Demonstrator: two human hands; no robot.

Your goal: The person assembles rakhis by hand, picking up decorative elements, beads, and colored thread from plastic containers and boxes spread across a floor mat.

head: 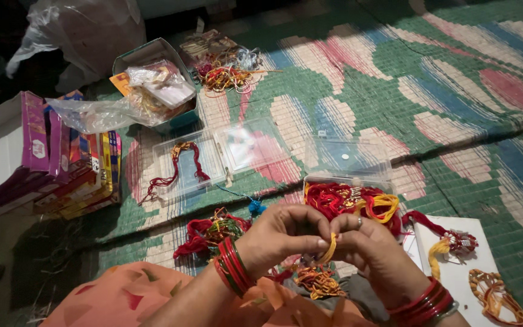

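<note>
wrists — red-green bangles [235, 266] | finger — ring [359, 221] | garment — orange print [122, 297]

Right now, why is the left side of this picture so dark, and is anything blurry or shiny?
Head view: light falls on the woven mat at centre and right, while the left edge by the stacked boxes sinks into shadow. The clear plastic box shows faint glare. Both hands, left hand and right hand, look slightly soft around the yellow thread; the corners darken.

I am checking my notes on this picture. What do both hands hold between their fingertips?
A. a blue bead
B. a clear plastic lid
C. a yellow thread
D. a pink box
C: the left hand and right hand pinch a short yellow thread between them.
</note>
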